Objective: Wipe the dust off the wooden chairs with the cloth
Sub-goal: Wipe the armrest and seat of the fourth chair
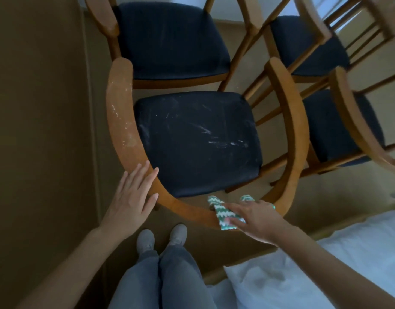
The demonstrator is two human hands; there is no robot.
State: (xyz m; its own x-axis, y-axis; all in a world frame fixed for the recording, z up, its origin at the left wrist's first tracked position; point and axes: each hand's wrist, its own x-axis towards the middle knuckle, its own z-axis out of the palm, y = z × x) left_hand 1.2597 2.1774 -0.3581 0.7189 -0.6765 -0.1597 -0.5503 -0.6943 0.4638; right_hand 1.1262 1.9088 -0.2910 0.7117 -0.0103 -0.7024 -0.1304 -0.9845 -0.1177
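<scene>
A wooden chair with a curved back rail and a dark, dust-streaked seat stands right in front of me. White dust speckles its left rail. My left hand lies flat with straight fingers on the rail's lower left curve. On the near part of the rail my right hand presses a green-and-white zigzag cloth, fingers spread over it.
Three more wooden chairs with dark seats stand behind and to the right. A brown wall runs along the left. A white bed cover lies at the lower right. My legs and shoes are below.
</scene>
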